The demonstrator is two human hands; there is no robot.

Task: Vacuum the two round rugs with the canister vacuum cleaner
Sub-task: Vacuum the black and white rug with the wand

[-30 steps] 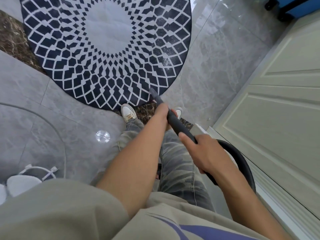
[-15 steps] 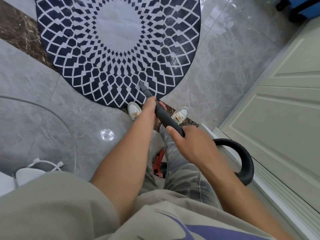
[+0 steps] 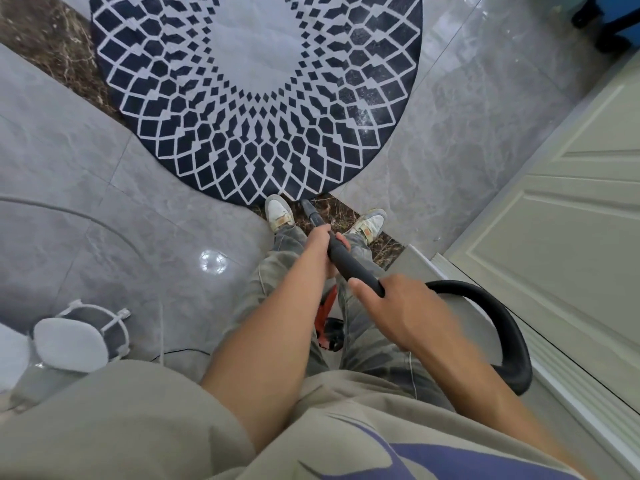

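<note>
Where the rug lies: the round rug (image 3: 256,98) is straight ahead of both hands, its near edge just past the toes of the left shoe (image 3: 278,211) and right shoe (image 3: 372,223).
Wand: the dark wand (image 3: 349,261) slants down and forward, and its long axis points at the rug's near edge. Its tip ends just short of that edge, between the two shoes. No floor head shows on it, and I cannot tell whether the tip touches the floor.
Left hand: the left hand (image 3: 320,239) is the one nearer the rug, fingers curled round the wand low down.
Right hand: the right hand (image 3: 398,310) is farther from the rug, and grips the wand's upper end where the hose joins.
Hose: the black hose (image 3: 502,327) loops back away from the rug, on its right-hand side.
Red part: a red and black part (image 3: 327,323) shows between the legs, on the near side of the rug. It is probably the canister, but most of it is hidden.
Around the rug: a pale door (image 3: 571,237) stands to the rug's right. A white round thing in a wire frame (image 3: 69,344) sits well apart at its near left.
In the way: nothing lies between tip and rug. A forward push along the wand's axis should bring the tip onto it, though the hose may drag near the door.
Second rug: not in view.
</note>
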